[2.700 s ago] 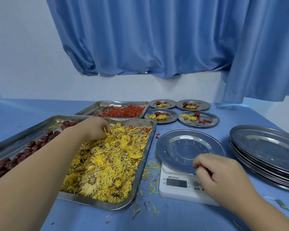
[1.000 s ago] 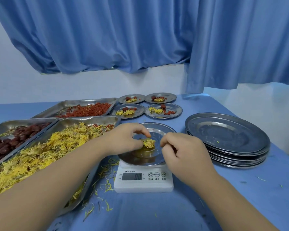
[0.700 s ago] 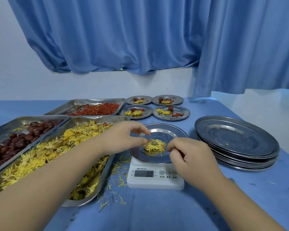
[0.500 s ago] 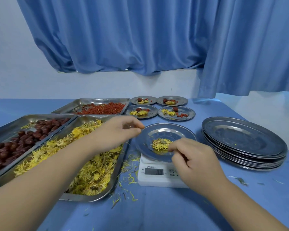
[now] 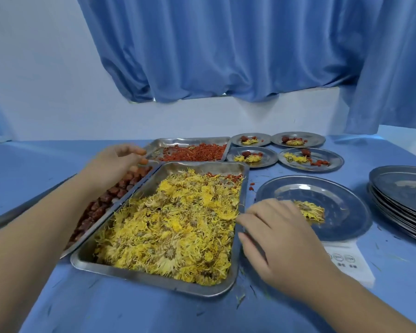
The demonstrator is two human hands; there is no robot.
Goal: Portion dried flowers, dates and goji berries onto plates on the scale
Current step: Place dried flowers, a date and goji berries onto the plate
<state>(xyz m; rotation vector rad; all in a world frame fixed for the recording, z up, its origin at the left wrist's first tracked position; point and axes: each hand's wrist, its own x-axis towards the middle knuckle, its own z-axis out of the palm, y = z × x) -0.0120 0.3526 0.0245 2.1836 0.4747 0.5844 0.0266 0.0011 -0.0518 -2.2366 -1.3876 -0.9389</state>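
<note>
Left hand (image 5: 115, 162) hovers over the dates (image 5: 120, 186), grip loosely open, apparently empty. Right hand (image 5: 281, 236) rests slack and empty beside the plate (image 5: 341, 195) of flowers (image 5: 310, 211) on the scale (image 5: 346, 263). Nudging its rim could skew the reading.

Blue curtains (image 5: 226, 49) hang against a white wall (image 5: 34, 68) behind a blue-covered worktop (image 5: 34, 159).

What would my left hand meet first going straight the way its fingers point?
Probably the near left corner of the goji berry tray, just beyond the left hand, which hovers over the date tray; height is unclear, so it might clear the rim.
</note>
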